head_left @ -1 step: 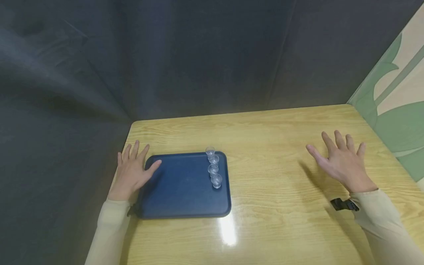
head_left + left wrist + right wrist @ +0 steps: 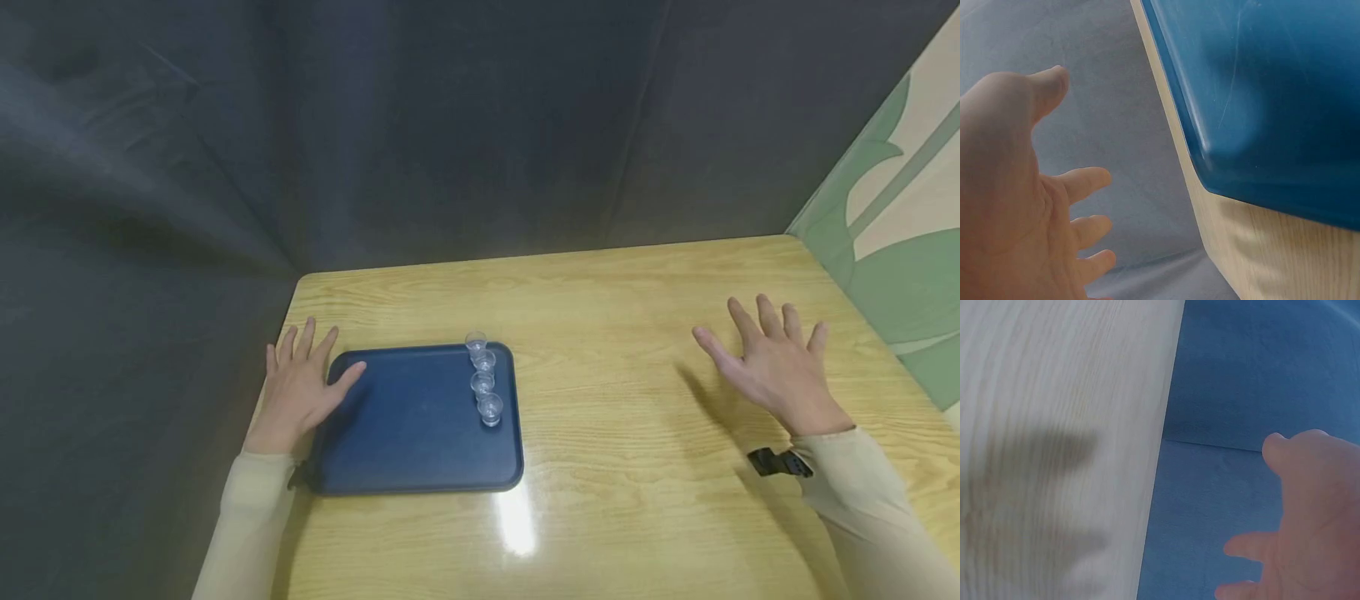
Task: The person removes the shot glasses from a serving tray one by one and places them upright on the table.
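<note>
Blue and scratched, the tray [image 2: 408, 442] lies just beside the left hand [image 2: 294, 396], its long axis running sideways toward the right hand [image 2: 780, 375], which hovers well apart over the wood-grained surface [image 2: 615, 333]. Four clear, round cups [image 2: 482, 384] form a line, front to back, at the tray's end nearer the right hand. Both hands are spread, fingers apart; creased dark cloth [image 2: 465, 133] hangs beyond them.

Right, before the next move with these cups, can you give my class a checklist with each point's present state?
1. Left hand empty: ok, fingers spread.
2. Right hand empty: ok.
3. Right hand close to the cups: not ok, well off to their right.
4. Tray resting on the table: ok.
5. Four cups present: ok.
6. Gaps between cups: cannot tell, they overlap in view.
</note>
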